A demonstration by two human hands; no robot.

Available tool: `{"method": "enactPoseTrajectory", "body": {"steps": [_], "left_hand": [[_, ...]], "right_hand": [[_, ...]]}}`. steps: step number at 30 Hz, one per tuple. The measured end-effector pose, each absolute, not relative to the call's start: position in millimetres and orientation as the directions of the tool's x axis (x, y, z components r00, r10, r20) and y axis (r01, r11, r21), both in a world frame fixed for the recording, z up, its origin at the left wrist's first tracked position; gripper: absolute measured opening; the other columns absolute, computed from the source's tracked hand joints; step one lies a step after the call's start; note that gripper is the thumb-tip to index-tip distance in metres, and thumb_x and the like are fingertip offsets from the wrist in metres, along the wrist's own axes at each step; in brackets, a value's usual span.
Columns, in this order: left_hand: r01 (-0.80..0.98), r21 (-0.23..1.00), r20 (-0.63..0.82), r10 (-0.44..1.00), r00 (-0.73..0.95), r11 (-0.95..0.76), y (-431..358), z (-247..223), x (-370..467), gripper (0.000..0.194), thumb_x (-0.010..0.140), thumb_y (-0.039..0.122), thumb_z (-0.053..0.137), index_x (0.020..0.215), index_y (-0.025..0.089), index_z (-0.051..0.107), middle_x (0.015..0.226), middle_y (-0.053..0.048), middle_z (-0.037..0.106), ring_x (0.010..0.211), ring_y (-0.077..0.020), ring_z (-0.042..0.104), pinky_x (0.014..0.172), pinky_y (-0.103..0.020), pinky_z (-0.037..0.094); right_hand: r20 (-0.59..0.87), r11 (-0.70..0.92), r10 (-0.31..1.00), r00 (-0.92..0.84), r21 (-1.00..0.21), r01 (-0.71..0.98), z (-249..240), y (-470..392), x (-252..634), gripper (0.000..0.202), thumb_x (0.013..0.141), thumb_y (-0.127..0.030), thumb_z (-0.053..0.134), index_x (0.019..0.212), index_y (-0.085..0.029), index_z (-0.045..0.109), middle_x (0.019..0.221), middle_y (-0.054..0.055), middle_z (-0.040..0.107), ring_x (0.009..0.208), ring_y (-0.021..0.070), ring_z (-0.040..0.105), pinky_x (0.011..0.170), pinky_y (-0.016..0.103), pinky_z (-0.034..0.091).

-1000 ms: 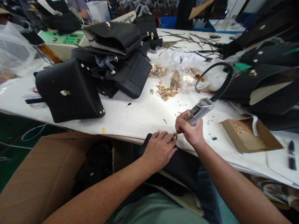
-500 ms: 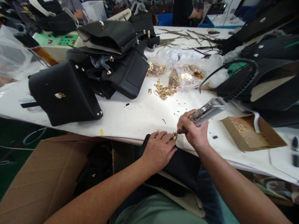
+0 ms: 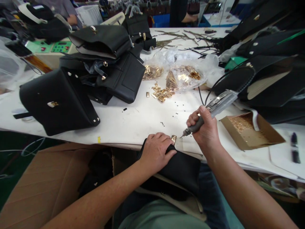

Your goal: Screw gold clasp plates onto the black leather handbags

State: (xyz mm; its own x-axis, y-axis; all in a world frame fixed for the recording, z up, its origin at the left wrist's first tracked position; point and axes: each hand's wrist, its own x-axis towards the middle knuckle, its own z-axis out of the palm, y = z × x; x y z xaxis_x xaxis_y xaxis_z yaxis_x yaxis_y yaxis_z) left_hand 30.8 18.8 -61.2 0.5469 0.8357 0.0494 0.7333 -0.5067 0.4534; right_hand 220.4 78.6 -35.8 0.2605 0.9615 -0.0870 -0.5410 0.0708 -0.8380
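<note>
My right hand (image 3: 206,128) is wrapped round a grey electric screwdriver (image 3: 218,106), whose thin bit points down and left. A small gap lies between the bit's tip and a gold metal clasp (image 3: 174,139) at the edge of a black handbag (image 3: 184,167). With fingers over the edge and thumb on the near side, my left hand (image 3: 157,152) grips the handbag beside the clasp. The bag rests across my lap against the table's edge, its pale-lined opening toward me. Part of it is hidden under my left hand and forearm.
Gold hardware pieces (image 3: 162,94) lie loose before plastic bags (image 3: 184,78) of more. Black handbags (image 3: 59,101) are stacked at left. A cardboard tray (image 3: 252,132) of small gold bits and a black pen (image 3: 294,148) are at right. A big carton (image 3: 45,178) stands below left.
My right hand has drawn the screwdriver up and right, off the clasp, so its bit now shows. My left hand stays on the handbag. The whole view has shifted slightly.
</note>
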Motion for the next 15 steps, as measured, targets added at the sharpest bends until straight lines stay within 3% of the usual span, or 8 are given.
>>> {"method": "enactPoseTrajectory", "body": {"steps": [4,10,15], "left_hand": [[0.763,0.452,0.013,0.858,0.513,-0.462,23.7,-60.3,32.9,0.033,0.083,0.038,0.081,0.111,0.027,0.066,0.114,-0.001,0.072,0.112,-0.0255,0.059,0.091,-0.044,0.042],[0.789,0.377,-0.027,0.845,0.534,-0.486,34.0,-57.5,35.3,0.075,0.080,0.043,0.083,0.145,0.027,0.049,0.143,-0.006,0.059,0.123,-0.0284,0.055,0.098,-0.044,0.043],[0.763,0.324,-0.108,0.779,0.617,-0.559,46.8,-49.7,37.6,0.068,0.080,0.049,0.081,0.139,0.030,0.055,0.140,-0.004,0.061,0.121,-0.0299,0.055,0.093,-0.044,0.045]], "right_hand": [[-0.159,0.041,0.953,0.260,-0.780,-0.624,-40.3,79.8,227.9,0.047,0.069,-0.045,0.088,0.070,-0.023,0.047,0.057,-0.009,0.041,0.047,0.0081,0.043,0.045,0.023,0.045],[-0.250,-0.001,0.940,0.230,-0.680,-0.733,-55.2,80.8,233.6,0.047,0.068,-0.045,0.089,0.072,-0.022,0.048,0.056,-0.010,0.041,0.047,0.0073,0.042,0.044,0.020,0.044],[-0.326,-0.055,0.930,0.169,-0.578,-0.814,-68.6,79.3,237.9,0.047,0.066,-0.044,0.091,0.075,-0.022,0.051,0.055,-0.010,0.041,0.046,0.0066,0.040,0.043,0.019,0.042]]}}
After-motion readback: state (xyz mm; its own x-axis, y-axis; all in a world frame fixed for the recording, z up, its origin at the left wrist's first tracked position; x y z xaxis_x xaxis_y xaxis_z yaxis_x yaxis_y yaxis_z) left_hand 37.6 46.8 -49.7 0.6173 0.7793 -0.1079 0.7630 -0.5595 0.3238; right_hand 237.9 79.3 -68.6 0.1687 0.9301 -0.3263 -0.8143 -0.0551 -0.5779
